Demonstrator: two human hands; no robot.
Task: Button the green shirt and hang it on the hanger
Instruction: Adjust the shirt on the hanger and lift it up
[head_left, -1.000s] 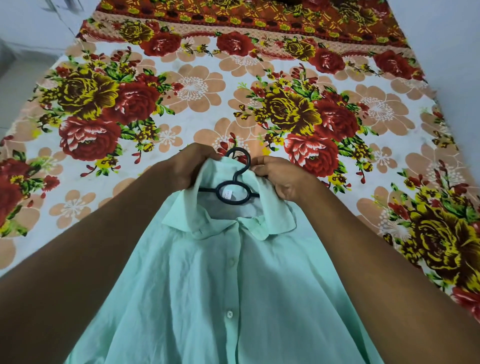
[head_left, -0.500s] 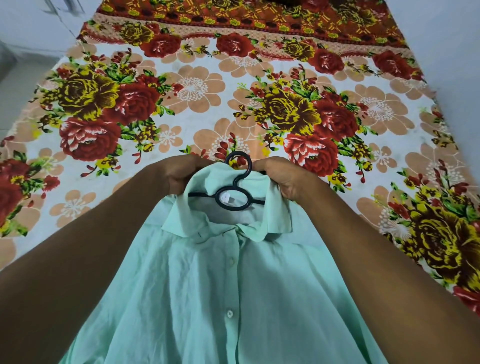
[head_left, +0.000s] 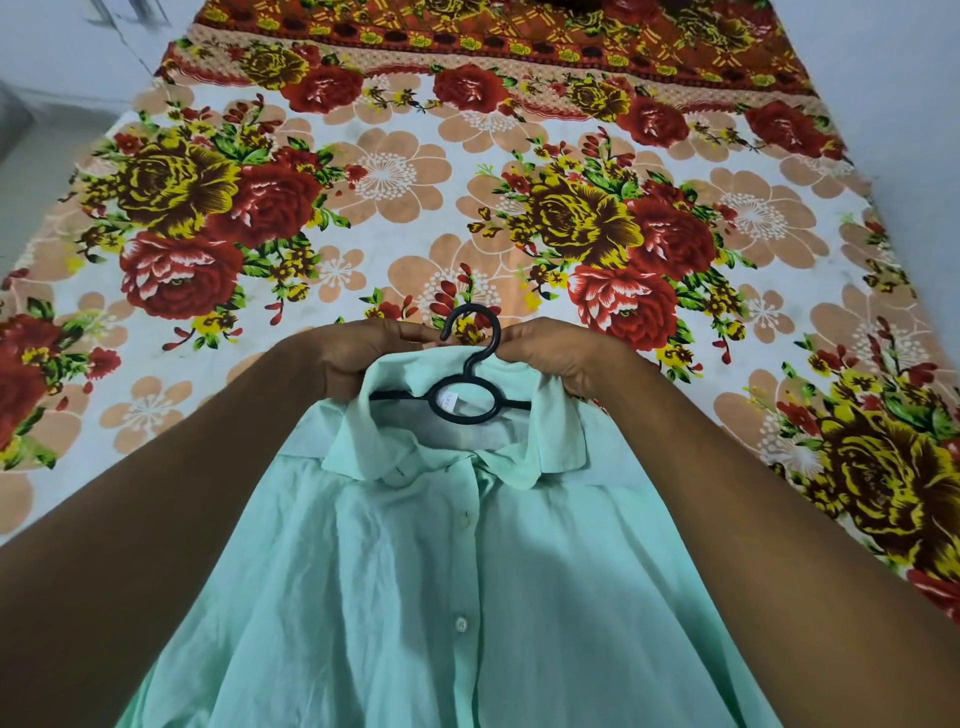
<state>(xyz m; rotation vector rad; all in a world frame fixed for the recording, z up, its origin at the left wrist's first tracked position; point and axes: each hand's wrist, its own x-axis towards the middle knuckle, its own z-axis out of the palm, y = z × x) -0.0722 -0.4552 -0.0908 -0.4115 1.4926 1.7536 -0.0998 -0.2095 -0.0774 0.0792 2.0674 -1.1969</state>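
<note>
The shirt (head_left: 457, 597), pale green and creased, fills the near part of the view, spreading downward out of frame between the two forearms. Its front placket is closed, with white buttons (head_left: 460, 623) fastened down the middle. Higher up the collar (head_left: 452, 452) folds outward, and inside the neck opening sits the black hanger (head_left: 462, 405), its round loop and thin arms showing against the shirt's inner back, the arms running under the fabric on either side. The left hand (head_left: 358, 353) grips the collar's left side, fingers curled over the cloth; the right hand (head_left: 561, 358) grips the right side the same way. The hands are slightly apart, the hanger's hook (head_left: 475, 327) rising between them. Beyond lies the bed (head_left: 395, 171), covered by a sheet printed with red and yellow roses.
</note>
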